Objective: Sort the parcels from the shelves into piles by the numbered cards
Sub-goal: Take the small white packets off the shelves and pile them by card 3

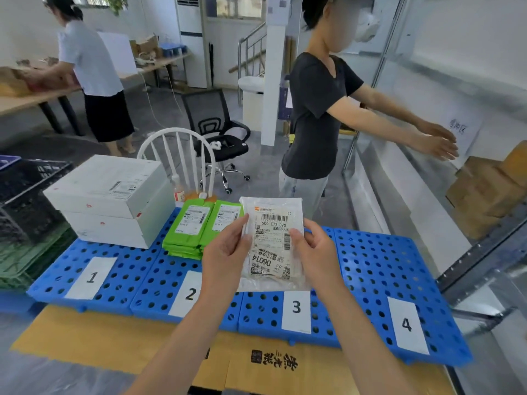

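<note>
I hold a clear plastic parcel (272, 240) with a white shipping label in both hands above the blue perforated platform (379, 269). My left hand (226, 252) grips its left edge and my right hand (309, 246) pinches its right edge. Numbered cards lie along the platform's front: card 1 (91, 277), card 2 (189, 293), card 3 (296, 310), card 4 (407, 325). Two stacked white boxes (111, 201) stand behind card 1. A pile of green mailers (199, 229) lies behind card 2. The parcel hangs over the area behind card 3.
A person in a dark shirt (319, 115) stands behind the platform, reaching both arms into the metal shelving (470, 252) on the right, where brown cartons (490, 192) sit. A white chair (182, 158), black crates (25, 195) at left, flattened cardboard (114, 337) in front.
</note>
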